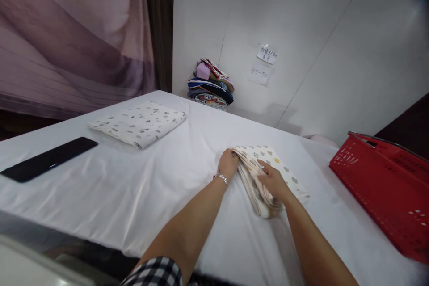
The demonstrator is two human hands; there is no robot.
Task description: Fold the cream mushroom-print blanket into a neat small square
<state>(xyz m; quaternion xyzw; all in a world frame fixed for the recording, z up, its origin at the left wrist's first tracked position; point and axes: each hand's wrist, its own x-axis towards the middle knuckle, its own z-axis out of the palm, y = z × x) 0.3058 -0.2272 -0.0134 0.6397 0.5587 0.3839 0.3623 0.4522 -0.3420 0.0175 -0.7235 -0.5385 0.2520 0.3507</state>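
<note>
A cream cloth [270, 154] with grey and yellow prints lies folded in several layers on the white-covered table. My left hand [229, 164], a bracelet at its wrist, is closed on the cloth's upper left corner. Across the layered fold, my right hand [273, 182] grips the cloth from the right. One of its fingers stretches out over the printed top, while some of the others are hidden in the fold. The near end of the layers bulges loosely towards me. Farther left, a second folded white cloth [139, 123] with small dark prints lies flat, apart from both hands.
A black flat panel [50, 158] lies at the table's left. The red plastic basket [378, 187] stands along the right side. A stack of folded fabrics [211, 85] rises by the wall, near handwritten paper signs [263, 65]. The white tablecloth [174, 170] is wrinkled; a pinkish curtain [77, 31] hangs left.
</note>
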